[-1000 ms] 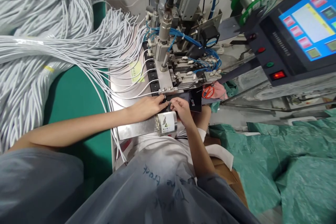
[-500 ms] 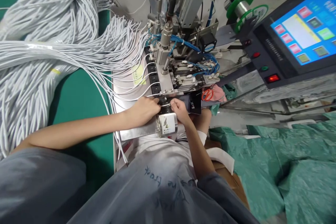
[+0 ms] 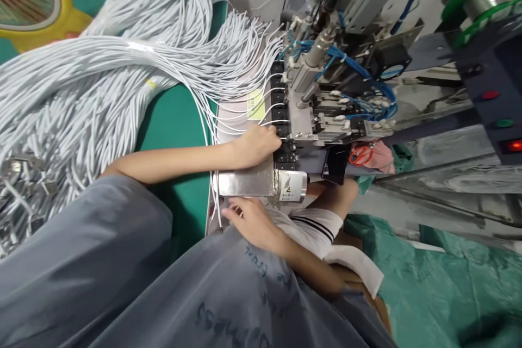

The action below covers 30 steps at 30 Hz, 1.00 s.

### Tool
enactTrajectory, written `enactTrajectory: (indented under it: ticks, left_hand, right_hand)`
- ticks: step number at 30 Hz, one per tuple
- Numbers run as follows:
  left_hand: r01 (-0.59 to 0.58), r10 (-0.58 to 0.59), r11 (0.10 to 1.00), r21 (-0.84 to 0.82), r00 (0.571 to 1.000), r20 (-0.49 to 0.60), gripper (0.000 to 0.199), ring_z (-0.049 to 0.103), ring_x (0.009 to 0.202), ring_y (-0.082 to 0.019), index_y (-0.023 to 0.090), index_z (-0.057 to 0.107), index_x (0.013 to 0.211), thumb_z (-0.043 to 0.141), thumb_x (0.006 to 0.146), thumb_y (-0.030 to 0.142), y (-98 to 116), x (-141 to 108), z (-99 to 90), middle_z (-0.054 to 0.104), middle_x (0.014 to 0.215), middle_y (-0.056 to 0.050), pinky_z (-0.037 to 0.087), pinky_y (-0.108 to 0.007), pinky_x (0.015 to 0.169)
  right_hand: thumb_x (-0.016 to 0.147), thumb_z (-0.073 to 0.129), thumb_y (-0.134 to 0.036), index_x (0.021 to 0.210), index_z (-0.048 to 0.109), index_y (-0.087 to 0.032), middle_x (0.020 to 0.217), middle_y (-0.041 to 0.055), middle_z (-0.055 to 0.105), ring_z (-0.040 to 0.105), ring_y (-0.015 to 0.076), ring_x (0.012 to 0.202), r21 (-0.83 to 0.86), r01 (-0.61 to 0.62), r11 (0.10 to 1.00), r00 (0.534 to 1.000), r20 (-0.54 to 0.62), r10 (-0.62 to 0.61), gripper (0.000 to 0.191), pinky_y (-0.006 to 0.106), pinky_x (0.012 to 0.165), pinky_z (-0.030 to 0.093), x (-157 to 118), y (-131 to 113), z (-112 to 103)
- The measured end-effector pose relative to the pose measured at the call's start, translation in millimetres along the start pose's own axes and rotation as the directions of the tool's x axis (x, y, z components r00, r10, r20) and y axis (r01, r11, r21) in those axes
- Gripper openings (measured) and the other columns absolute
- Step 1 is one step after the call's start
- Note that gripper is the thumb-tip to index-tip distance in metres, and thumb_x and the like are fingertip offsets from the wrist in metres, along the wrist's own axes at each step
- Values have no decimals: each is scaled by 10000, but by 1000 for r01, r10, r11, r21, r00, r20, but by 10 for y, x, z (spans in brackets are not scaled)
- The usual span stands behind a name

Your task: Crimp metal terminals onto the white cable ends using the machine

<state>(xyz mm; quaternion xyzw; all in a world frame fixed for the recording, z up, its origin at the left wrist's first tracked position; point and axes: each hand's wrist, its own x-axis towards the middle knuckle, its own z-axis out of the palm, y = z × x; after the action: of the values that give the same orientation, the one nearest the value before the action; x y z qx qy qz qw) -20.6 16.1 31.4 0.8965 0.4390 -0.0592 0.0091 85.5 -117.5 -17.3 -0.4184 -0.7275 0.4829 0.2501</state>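
I see, remotely, a green table [image 3: 187, 114] heaped with white cables [image 3: 122, 60] running to a metal machine [image 3: 297, 114]. My left hand [image 3: 253, 147] curls at its black holders [image 3: 279, 97], gripping what I can't tell; my right hand [image 3: 255, 223], fingers spread loosely, is near dangling cables [image 3: 216, 187]. I'd keep each straight, unkinked.

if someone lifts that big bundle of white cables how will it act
The white cable bundle would probably flop, since its strands bend in loose curves. It is likely heavy, given how many strands are packed together. It may splay toward the machine, as the strands fan out beyond the shiny wrap.
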Motion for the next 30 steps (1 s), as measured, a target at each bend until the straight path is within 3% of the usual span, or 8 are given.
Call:
enactTrajectory:
  ticks: [3, 8, 10, 13, 16, 21, 26, 30]
  left_hand:
    - [-3, 3, 1000, 3, 999, -36, 286, 607, 628, -199, 63, 659, 831, 386, 777, 1, 12, -3, 10, 628, 797, -161, 289, -274, 475]
    - [-86, 75, 992, -87, 990, -121, 223, 592, 601, -191, 90, 640, 741, 428, 782, 35, 95, -43, 6, 624, 720, -117, 323, -277, 499]
    - [-224, 182, 952, -210, 963, -198, 229, 579, 609, -174, 109, 638, 780, 427, 861, 143, 166, -85, -15, 616, 735, -90, 352, -278, 517]
    - [-446, 318, 789, -423, 885, -340, 315, 589, 747, -160, 126, 632, 920, 354, 946, 272, 260, -150, -42, 612, 858, -83, 428, -267, 633]
    - [-471, 311, 667, -578, 880, -359, 330, 586, 877, -156, 112, 580, 1101, 318, 966, 260, 277, -166, -38, 603, 992, -103, 447, -247, 752]
    - [-408, 217, 619, -671, 910, -352, 317, 582, 848, -172, 101, 603, 1078, 383, 950, 290, 195, -68, 34, 606, 941, -112, 458, -277, 756]
    - [-430, 89, 536, -726, 885, -458, 242, 565, 766, -131, 115, 642, 958, 418, 927, 201, 169, -9, 19, 593, 797, -57, 459, -244, 706]
    - [-425, 14, 530, -734, 870, -493, 221, 561, 730, -122, 119, 662, 895, 451, 904, 186, 183, -41, -16, 611, 789, -52, 465, -250, 678]
  right_hand:
    - [841, 526, -176, 671, 628, -222, 582, -11, 635, 552, 109, 522, 45, -37, 998, 982, 188, 28, 204, 239, 521, 416, 97, 21, 207]
    - [815, 490, -104, 718, 614, -209, 592, -10, 626, 552, 117, 532, -37, -77, 996, 986, 148, 82, 190, 242, 522, 411, 70, 11, 177]
    - [794, 503, -113, 718, 604, -205, 584, -12, 614, 533, 120, 516, -123, -75, 990, 992, 92, 87, 156, 245, 502, 394, 23, -18, 34]
    - [793, 491, -144, 638, 584, -183, 569, 4, 611, 511, 122, 493, -204, -106, 973, 994, -59, 96, 186, 250, 485, 374, -25, 5, -354]
    - [786, 527, -190, 624, 586, -160, 563, 9, 601, 511, 122, 506, -192, -139, 972, 963, -254, 87, 176, 246, 491, 371, -10, 97, -830]
    - [731, 638, -248, 790, 612, -176, 692, 0, 634, 572, 119, 609, 185, -115, 976, 899, -398, 182, 97, 227, 565, 450, 128, 161, -1241]
    - [715, 659, -284, 810, 590, -185, 656, -13, 604, 556, 101, 584, 516, -13, 857, 840, -459, 289, 153, 224, 566, 451, 277, 212, -1150]
    - [721, 655, -297, 778, 613, -175, 736, 1, 572, 470, 69, 540, 556, 132, 821, 772, -577, 267, 141, 215, 501, 394, 357, 236, -990]
